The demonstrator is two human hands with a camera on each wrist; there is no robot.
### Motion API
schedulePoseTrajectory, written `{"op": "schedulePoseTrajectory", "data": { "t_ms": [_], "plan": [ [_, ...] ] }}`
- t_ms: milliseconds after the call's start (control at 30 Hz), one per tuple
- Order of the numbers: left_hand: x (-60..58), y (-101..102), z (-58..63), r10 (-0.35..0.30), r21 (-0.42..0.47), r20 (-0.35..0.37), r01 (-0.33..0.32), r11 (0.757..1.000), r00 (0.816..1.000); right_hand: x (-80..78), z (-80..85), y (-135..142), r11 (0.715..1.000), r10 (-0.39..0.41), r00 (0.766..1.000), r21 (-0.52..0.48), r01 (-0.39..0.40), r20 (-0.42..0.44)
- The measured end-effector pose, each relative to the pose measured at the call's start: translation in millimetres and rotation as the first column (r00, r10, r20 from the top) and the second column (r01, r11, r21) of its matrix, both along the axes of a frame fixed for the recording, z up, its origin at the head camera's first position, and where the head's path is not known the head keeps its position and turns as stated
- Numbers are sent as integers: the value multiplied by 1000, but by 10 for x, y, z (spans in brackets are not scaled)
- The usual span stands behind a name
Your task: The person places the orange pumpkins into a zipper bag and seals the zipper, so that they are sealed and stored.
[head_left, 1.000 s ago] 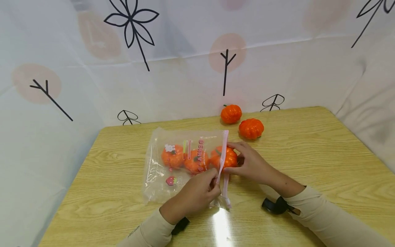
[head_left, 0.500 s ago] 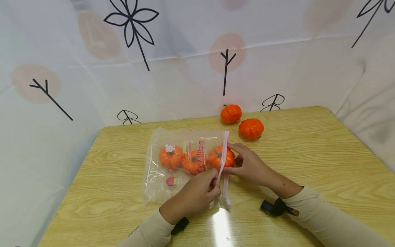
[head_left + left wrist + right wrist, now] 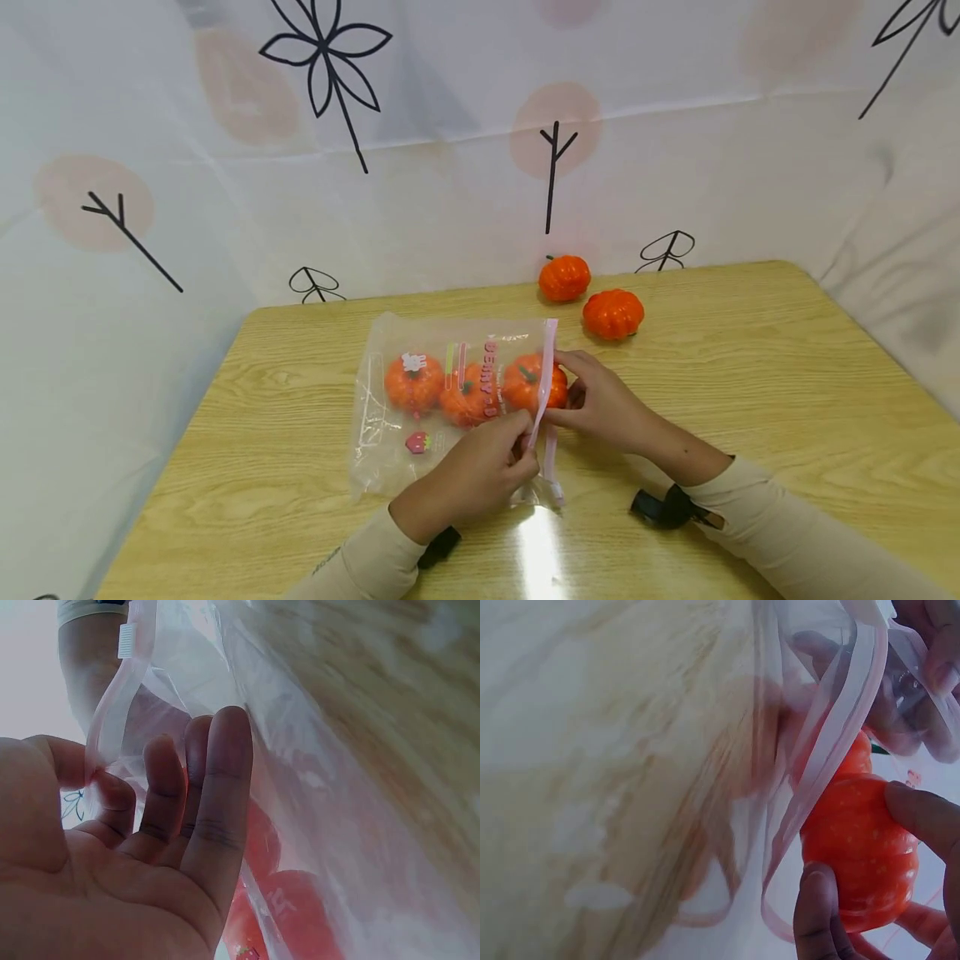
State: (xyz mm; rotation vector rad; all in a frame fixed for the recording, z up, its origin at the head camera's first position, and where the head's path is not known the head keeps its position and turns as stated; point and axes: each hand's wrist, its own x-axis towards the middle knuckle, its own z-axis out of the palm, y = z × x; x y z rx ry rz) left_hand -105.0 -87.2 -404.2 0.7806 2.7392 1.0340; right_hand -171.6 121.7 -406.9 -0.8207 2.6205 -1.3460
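Note:
A clear zip bag (image 3: 378,467) with a pink zip edge (image 3: 550,354) lies on the table, its mouth to the right. My left hand (image 3: 483,458) pinches that edge between thumb and forefinger; in the left wrist view the other fingers (image 3: 225,772) stand loosely bent beside the film. At the mouth, my right hand (image 3: 607,408) grips a small orange toy pumpkin (image 3: 862,855), thumb and fingers around its sides. Most of this pumpkin shows through the film. Two more pumpkins, a left one (image 3: 412,392) and a middle one (image 3: 467,404), lie inside the bag.
Behind the bag, two loose pumpkins, a rear one (image 3: 564,277) and a nearer one (image 3: 613,314), sit near the far edge of the wooden table (image 3: 780,358). A white printed cloth (image 3: 450,208) hangs behind the table.
My right hand has moved slightly left, pushing the pumpkin farther into the bag. The pumpkins inside have shifted a little left. My left hand keeps its hold on the zip edge.

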Motion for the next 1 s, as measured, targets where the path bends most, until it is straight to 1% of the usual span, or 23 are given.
{"op": "schedulePoseTrajectory", "data": {
  "t_ms": [133,400,600,833,1000],
  "plan": [
    [0,-7,-2,1,1,-1,-1,1000,1000,-5,18,-40,1000,8,1000,9,-8,12],
    [5,-11,11,-2,2,23,1,1000,1000,-26,14,-80,1000,25,999,2,-25,42],
    [1,-6,23,-7,5,22,7,1000,1000,-45,17,-114,999,46,998,-15,-45,45],
    [-2,-3,11,-11,8,19,11,1000,1000,-68,-8,-123,995,94,995,-35,-93,36],
    [-10,-4,8,-12,6,11,12,1000,1000,-86,-15,-135,994,105,993,-38,-104,44]
  ]
}}
